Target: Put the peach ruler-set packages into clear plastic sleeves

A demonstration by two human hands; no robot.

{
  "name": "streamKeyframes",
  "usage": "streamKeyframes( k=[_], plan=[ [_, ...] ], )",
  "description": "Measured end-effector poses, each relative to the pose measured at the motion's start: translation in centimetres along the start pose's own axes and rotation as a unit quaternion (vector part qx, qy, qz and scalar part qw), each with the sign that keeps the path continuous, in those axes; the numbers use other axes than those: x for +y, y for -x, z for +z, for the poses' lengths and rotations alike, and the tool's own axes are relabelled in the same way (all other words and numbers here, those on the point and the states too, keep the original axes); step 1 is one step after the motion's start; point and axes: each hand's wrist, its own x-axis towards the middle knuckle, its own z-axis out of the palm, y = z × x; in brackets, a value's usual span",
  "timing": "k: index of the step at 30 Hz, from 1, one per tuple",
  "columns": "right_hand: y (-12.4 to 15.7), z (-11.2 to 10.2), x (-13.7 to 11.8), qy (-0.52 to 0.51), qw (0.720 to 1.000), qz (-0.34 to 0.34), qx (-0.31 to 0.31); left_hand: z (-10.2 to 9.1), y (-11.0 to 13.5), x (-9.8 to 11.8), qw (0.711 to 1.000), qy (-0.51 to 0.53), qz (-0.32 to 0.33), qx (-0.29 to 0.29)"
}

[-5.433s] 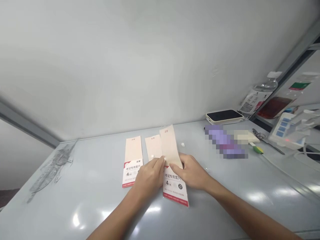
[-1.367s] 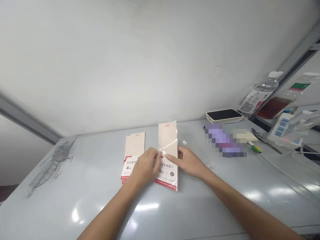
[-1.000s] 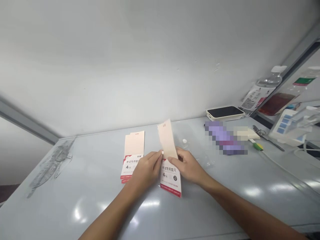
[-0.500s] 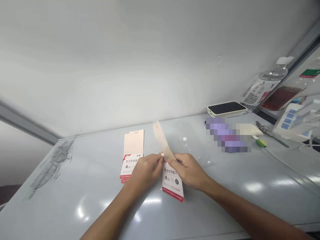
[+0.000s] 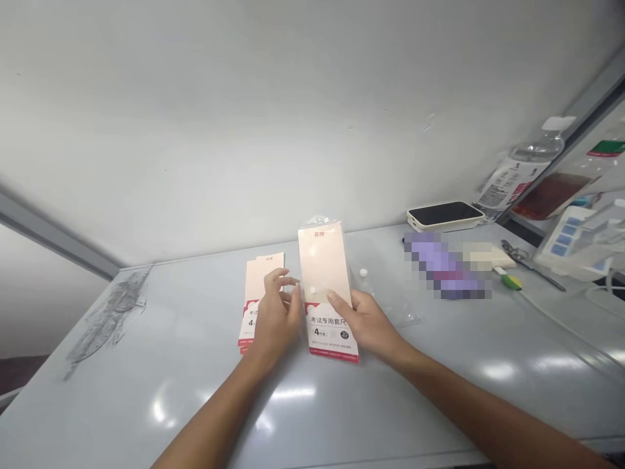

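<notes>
My right hand [image 5: 370, 322] grips a tall pink-and-white ruler-set card in a clear sleeve [image 5: 325, 280] by its right edge and holds it upright above the table [image 5: 146, 365]. A small white round sticker sits on the card's middle. My left hand [image 5: 274, 312] hovers just left of the card, fingers loosely curled and apart, holding nothing I can see. Behind that hand a small stack of similar cards [image 5: 258, 286] lies flat on the table.
A small white dot [image 5: 363, 272] and a clear plastic sleeve [image 5: 395, 306] lie right of the card. Farther right are a phone [image 5: 443, 215], a blurred purple item, scissors [image 5: 527, 260], a bottle [image 5: 517, 176] and a white device [image 5: 566, 241]. A wall rises behind.
The card has turned from tilted and edge-on to upright and facing me. My left hand has let go of its pinch at the card's middle and drawn slightly left.
</notes>
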Motion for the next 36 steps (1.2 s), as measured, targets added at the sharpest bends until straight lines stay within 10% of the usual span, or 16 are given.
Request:
streamKeyframes(
  k=[7, 14, 18, 22, 26, 31, 36],
  plan=[
    [-0.8, -0.7, 0.4, 0.020, 0.998, -0.033, 0.046, -0.4, -0.7, 0.1, 0.968, 0.187, -0.014, -0.164],
    [-1.4, -2.3, -0.4, 0.127, 0.987, -0.066, 0.078, -1.2, -1.6, -0.3, 0.980, 0.174, 0.000, -0.100],
    [-2.2, -5.1, -1.2, 0.244, 0.960, -0.046, 0.127, -3.6, -3.2, -1.3, 0.997, 0.001, -0.044, -0.056],
    [-2.8, -7.6, -0.8, 0.479, 0.850, 0.000, 0.220, -6.1, -4.5, -3.2, 0.932, -0.329, -0.142, -0.057],
    [-3.1, -8.7, -0.1, 0.586, 0.767, 0.021, 0.260, -7.2, -5.0, -4.0, 0.899, -0.397, -0.176, -0.049],
    [-3.1, -8.9, -0.4, 0.562, 0.769, -0.040, 0.301, -6.3, -4.6, -2.9, 0.909, -0.392, -0.133, -0.039],
    [-3.1, -9.1, -0.6, 0.563, 0.787, 0.040, 0.248, -5.2, -3.8, -2.6, 0.906, -0.400, -0.132, -0.042]
  ],
)
